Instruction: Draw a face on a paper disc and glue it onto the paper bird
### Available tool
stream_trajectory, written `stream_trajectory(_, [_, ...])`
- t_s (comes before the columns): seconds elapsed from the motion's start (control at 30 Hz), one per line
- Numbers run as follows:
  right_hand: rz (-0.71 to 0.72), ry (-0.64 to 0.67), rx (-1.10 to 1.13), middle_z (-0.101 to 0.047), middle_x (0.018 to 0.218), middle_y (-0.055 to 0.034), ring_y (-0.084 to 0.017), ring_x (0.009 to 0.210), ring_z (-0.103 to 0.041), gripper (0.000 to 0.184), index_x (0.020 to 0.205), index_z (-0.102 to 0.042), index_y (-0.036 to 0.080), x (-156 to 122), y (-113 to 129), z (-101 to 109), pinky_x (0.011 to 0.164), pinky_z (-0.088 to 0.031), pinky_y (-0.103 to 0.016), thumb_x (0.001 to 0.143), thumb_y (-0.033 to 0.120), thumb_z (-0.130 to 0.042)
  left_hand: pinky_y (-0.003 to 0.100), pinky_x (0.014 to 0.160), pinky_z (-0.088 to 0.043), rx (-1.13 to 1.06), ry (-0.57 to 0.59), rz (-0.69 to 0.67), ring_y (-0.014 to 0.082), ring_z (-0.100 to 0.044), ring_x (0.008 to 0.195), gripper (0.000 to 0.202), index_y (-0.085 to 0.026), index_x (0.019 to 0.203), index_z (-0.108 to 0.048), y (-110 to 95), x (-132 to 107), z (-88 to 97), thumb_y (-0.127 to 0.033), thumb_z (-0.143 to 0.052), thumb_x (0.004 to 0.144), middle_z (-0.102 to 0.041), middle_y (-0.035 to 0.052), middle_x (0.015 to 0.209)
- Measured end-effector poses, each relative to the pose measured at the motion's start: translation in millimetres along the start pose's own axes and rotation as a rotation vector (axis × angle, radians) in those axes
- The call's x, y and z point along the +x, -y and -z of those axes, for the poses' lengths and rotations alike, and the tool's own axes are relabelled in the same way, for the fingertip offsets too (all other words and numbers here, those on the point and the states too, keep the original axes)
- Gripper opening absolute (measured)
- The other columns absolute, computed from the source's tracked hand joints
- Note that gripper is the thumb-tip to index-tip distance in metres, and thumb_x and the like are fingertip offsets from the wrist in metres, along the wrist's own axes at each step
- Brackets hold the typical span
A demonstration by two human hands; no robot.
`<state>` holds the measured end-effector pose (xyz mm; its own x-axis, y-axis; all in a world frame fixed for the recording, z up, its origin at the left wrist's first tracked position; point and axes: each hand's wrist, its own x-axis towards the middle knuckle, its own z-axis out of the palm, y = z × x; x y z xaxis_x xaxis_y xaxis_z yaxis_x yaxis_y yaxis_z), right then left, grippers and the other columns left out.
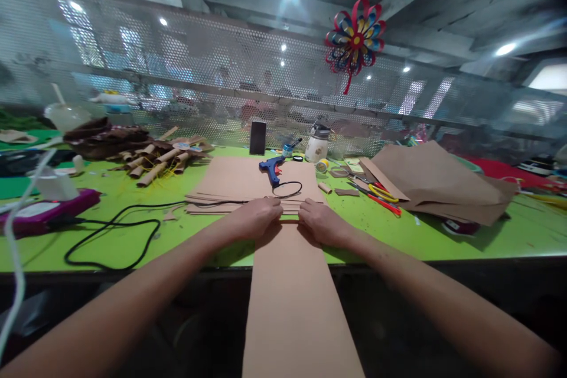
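Observation:
A long strip of brown kraft paper (295,301) hangs over the table's front edge toward me. Its far end has a narrow fold or curl, which both hands pinch. My left hand (261,217) is closed on the left side of that end, my right hand (323,221) on the right side. Just beyond my fingers lies a stack of brown paper sheets (230,177). On the stack rests a blue glue gun (271,171) with an orange trigger, its black cord (177,205) running left past my left hand.
A purple power strip (57,212) sits at the left, near rolled brown paper tubes (157,165). Red-handled scissors (383,204) and yellow-handled scissors (381,191) lie right of the stack, before large brown sheets (434,180). A white jar (316,146) and a dark phone-like slab (257,138) stand behind.

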<state>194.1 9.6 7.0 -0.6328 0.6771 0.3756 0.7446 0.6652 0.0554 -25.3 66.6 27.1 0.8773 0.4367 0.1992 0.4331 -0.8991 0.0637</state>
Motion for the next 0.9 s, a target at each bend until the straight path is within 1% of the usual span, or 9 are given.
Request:
stream_trajectory(0.07, [0.013, 0.013, -0.024, -0.058, 0.085, -0.0104, -0.024, 0.084, -0.046, 0.009, 0.079, -0.050, 0.019, 0, 0, 0, 0.070, -0.041, -0.035, 0.080, 0.010, -0.053, 0.029, 0.070, -0.041, -0.003, -0.038, -0.021, 0.0184, -0.053, 0.078, 0.012, -0.015, 0.082, -0.059, -1, -5, -1.8, -0.011, -0.048, 0.086, -0.057, 0.0064, 0.086])
stream_trajectory(0.17, [0.015, 0.022, -0.046, -0.057, 0.086, -0.0094, -0.023, 0.084, -0.046, 0.010, 0.080, -0.049, 0.019, -1, -2, 0, 0.070, -0.041, -0.035, 0.081, 0.010, -0.051, 0.027, 0.069, -0.041, -0.024, -0.083, -0.012, 0.0177, -0.053, 0.077, 0.010, -0.016, 0.082, -0.056, 4, -12, -4.1, -0.012, -0.048, 0.087, -0.056, 0.0059, 0.087])
stream_trajectory(0.27, [0.002, 0.020, -0.061, -0.056, 0.086, -0.0086, -0.022, 0.084, -0.047, 0.010, 0.081, -0.049, 0.019, -4, -4, 0, 0.070, -0.041, -0.034, 0.082, 0.009, -0.052, 0.026, 0.067, -0.041, -0.038, -0.105, 0.008, 0.0166, -0.054, 0.076, 0.009, -0.017, 0.080, -0.054, 10, -18, -4.8, -0.013, -0.049, 0.087, -0.056, 0.0048, 0.087])
stream_trajectory(0.37, [-0.020, 0.017, -0.082, -0.056, 0.085, -0.0086, -0.022, 0.084, -0.048, 0.009, 0.081, -0.050, 0.018, -6, -6, -1, 0.070, -0.042, -0.033, 0.082, 0.010, -0.052, 0.025, 0.066, -0.041, -0.016, -0.115, 0.011, 0.0162, -0.054, 0.074, 0.008, -0.017, 0.081, -0.054, 11, -20, -4.8, -0.013, -0.050, 0.087, -0.056, 0.0046, 0.087])
stream_trajectory(0.47, [-0.034, 0.021, -0.108, -0.056, 0.087, -0.0097, -0.023, 0.084, -0.048, 0.007, 0.083, -0.051, 0.017, -9, -5, 0, 0.070, -0.042, -0.034, 0.083, 0.010, -0.052, 0.027, 0.064, -0.040, 0.043, -0.117, 0.000, 0.0167, -0.053, 0.072, 0.007, -0.017, 0.081, -0.054, 7, -20, -4.9, -0.012, -0.051, 0.086, -0.055, 0.0051, 0.086])
stream_trajectory(0.57, [-0.016, 0.042, -0.134, -0.057, 0.088, -0.0105, -0.023, 0.084, -0.048, 0.008, 0.083, -0.053, 0.016, -9, -3, 4, 0.070, -0.043, -0.034, 0.085, 0.009, -0.051, 0.029, 0.064, -0.040, 0.122, -0.114, -0.007, 0.0189, -0.052, 0.072, 0.009, -0.016, 0.081, -0.056, 1, -20, -4.4, -0.011, -0.050, 0.086, -0.055, 0.0069, 0.084])
stream_trajectory(0.73, [0.052, 0.103, -0.177, -0.059, 0.089, -0.0121, -0.025, 0.086, -0.049, 0.008, 0.084, -0.057, 0.015, -6, 2, 12, 0.070, -0.043, -0.035, 0.090, 0.012, -0.052, 0.035, 0.072, -0.043, 0.231, -0.098, -0.053, 0.0241, -0.052, 0.081, 0.015, -0.014, 0.083, -0.060, -9, -23, -1.2, -0.010, -0.046, 0.089, -0.056, 0.0105, 0.087])
stream_trajectory(0.9, [0.097, 0.151, -0.207, -0.057, 0.087, -0.0115, -0.024, 0.084, -0.049, 0.012, 0.080, -0.060, 0.015, -7, 6, 17, 0.065, -0.041, -0.033, 0.091, 0.014, -0.055, 0.036, 0.074, -0.043, 0.261, -0.080, -0.089, 0.0251, -0.052, 0.083, 0.019, -0.014, 0.080, -0.061, -12, -27, -0.7, -0.008, -0.046, 0.090, -0.057, 0.0111, 0.088])
